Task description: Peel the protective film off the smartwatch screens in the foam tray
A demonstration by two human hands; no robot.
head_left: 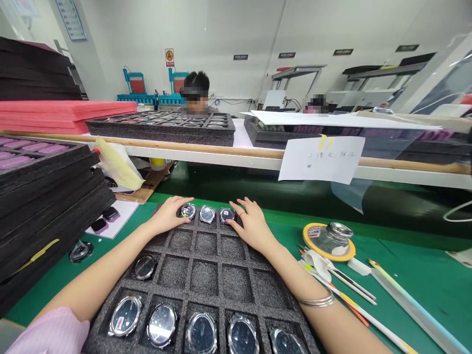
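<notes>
A black foam tray (188,254) with square pockets lies in front of me. Along its far row sit three round strapless watches. My left hand (170,215) has thumb and index finger around the far-left watch (188,212), which bears a green dot. My right hand (251,222) pinches the edge of the far-right watch (227,215), its other fingers spread. Between the hands rests the middle watch (207,214), untouched. Closer to me, another watch (145,268) sits in the left column, and several more, like this watch (161,324), fill the near row.
Stacked foam trays (47,206) rise at the left, beside a loose watch (80,251). To the right are a yellow-rimmed glass dispenser (330,241), pens and swabs (354,295). A shelf (221,155) holding trays crosses behind. Beyond it sits a person (197,88).
</notes>
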